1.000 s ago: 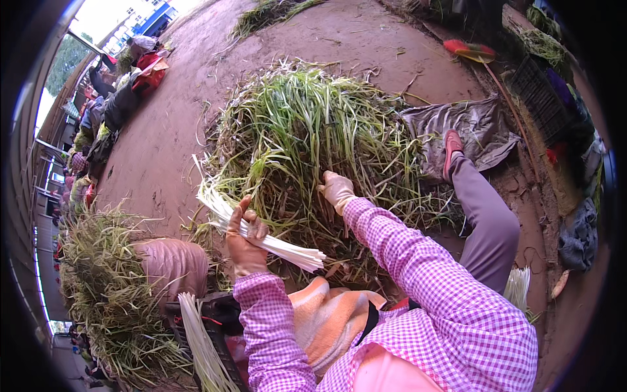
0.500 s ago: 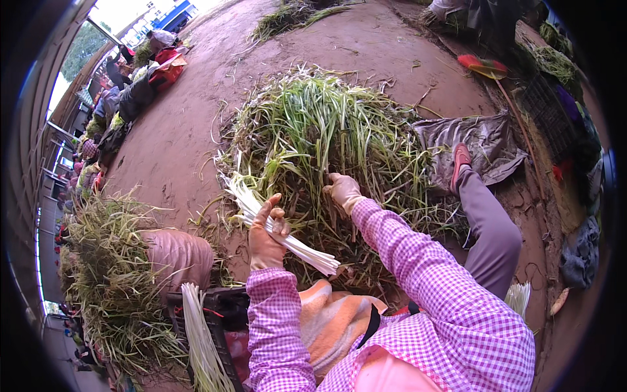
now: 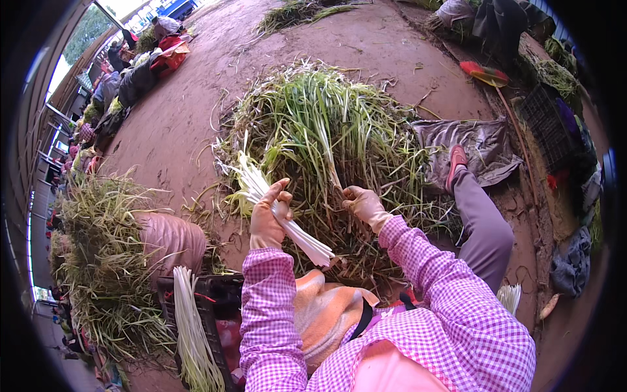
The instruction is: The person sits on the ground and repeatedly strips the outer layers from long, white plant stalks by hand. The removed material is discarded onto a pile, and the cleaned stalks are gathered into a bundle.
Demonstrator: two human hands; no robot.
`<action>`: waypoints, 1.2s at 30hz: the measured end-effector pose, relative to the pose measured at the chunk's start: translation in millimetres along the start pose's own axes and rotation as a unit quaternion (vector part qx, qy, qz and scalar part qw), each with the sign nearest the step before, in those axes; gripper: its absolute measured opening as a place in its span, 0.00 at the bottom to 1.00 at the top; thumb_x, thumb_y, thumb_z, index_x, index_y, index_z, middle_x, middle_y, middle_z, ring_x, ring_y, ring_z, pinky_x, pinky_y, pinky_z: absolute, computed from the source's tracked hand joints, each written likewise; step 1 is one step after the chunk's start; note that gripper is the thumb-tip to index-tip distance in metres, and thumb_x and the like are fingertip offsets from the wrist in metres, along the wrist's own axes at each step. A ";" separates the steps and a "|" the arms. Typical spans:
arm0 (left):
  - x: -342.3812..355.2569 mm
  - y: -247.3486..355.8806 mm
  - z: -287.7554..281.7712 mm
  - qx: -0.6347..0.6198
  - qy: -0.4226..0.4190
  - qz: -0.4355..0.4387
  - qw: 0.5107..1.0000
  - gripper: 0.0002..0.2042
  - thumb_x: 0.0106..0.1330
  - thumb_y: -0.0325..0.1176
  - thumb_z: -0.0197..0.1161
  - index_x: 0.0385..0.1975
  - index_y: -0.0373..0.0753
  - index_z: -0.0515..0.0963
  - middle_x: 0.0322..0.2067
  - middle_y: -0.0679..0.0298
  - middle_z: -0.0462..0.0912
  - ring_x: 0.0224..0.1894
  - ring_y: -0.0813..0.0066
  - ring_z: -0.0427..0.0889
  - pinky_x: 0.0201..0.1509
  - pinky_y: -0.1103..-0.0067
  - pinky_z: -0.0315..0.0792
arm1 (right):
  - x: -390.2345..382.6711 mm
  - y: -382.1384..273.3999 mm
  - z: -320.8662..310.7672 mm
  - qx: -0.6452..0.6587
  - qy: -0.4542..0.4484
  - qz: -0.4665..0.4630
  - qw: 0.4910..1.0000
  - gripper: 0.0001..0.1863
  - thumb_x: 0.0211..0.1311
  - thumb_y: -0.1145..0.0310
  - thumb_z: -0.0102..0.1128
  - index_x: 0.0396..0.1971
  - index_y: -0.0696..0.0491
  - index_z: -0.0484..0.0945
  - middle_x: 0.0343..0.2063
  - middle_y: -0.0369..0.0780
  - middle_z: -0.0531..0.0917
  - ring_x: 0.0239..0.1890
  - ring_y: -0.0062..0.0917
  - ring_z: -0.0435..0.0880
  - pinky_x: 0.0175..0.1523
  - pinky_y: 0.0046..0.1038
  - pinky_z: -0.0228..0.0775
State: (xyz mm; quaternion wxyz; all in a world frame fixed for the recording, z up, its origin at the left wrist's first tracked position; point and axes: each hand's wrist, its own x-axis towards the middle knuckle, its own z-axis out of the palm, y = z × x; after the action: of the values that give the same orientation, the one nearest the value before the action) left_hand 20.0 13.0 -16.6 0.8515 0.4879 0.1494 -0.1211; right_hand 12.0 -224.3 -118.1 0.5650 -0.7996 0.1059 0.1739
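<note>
Left hand (image 3: 269, 219), gloved: closed round a bundle of cleaned white stalks (image 3: 282, 219), thumb up, the white ends sticking out toward the body and the tips fanning away over the big green pile (image 3: 320, 130).

Right hand (image 3: 366, 206), gloved: fingers pinched on one green stalk (image 3: 330, 163) at its base, at the near edge of the pile, just right of the bundle.

Handling (judgement): stalks look light, limp and easily bruised; leaves bend, white shanks firmer. Best held low on the white part; loose bundle could slip if grip slackens.

Around the pile: bare red-brown ground (image 3: 366, 46) beyond it. To its left, a second heap of trimmings (image 3: 98, 261) round a pinkish sack (image 3: 170, 238). Nearer the body than that, a dark crate (image 3: 215, 313) with a row of cleaned white stalks (image 3: 189, 326) on its edge. Right of the pile, a grey cloth (image 3: 477, 147) under the person's foot (image 3: 457, 160). Tangled leaves crowd the right hand's stalk.
</note>
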 end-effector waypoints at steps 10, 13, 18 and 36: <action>-12.5 -11.7 22.8 0.078 0.040 -0.018 0.996 0.11 0.69 0.34 0.58 0.42 0.34 0.80 0.22 0.66 0.77 0.16 0.84 0.68 0.17 0.84 0.70 | 6.8 32.5 -4.6 0.075 -0.083 -0.045 0.993 0.25 0.55 0.80 0.63 0.55 0.54 0.72 0.37 0.35 0.82 0.34 0.16 0.77 0.35 0.20 0.70; -12.4 -12.6 18.0 0.078 0.042 -0.015 0.996 0.11 0.70 0.36 0.57 0.42 0.34 0.80 0.23 0.67 0.76 0.16 0.85 0.68 0.18 0.84 0.71 | 24.3 48.3 2.4 0.162 -0.138 -0.019 0.977 0.27 0.55 0.79 0.63 0.56 0.51 0.71 0.40 0.36 0.83 0.34 0.19 0.81 0.31 0.22 0.72; -5.9 -15.3 9.2 0.000 0.016 -0.018 1.000 0.09 0.67 0.33 0.58 0.39 0.35 0.82 0.23 0.64 0.78 0.16 0.81 0.70 0.18 0.83 0.70 | 64.2 56.0 15.4 0.420 -0.214 -0.035 0.881 0.15 0.64 0.68 0.57 0.51 0.51 0.74 0.31 0.31 0.81 0.26 0.19 0.82 0.25 0.26 0.72; -2.0 -14.7 10.4 0.029 0.041 -0.048 0.998 0.12 0.67 0.35 0.61 0.43 0.32 0.78 0.24 0.62 0.80 0.13 0.84 0.69 0.13 0.85 0.71 | 90.5 91.6 -10.1 0.272 0.023 -0.201 0.941 0.03 0.66 0.71 0.56 0.36 0.54 0.74 0.21 0.32 0.77 0.17 0.13 0.71 0.20 0.15 0.62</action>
State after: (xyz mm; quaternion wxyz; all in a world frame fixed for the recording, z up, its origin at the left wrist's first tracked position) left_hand 14.3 -3.3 -22.6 0.8235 0.5091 0.2034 -0.1461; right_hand 63.1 -262.4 -230.4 0.7814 -0.6241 -0.0007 0.0028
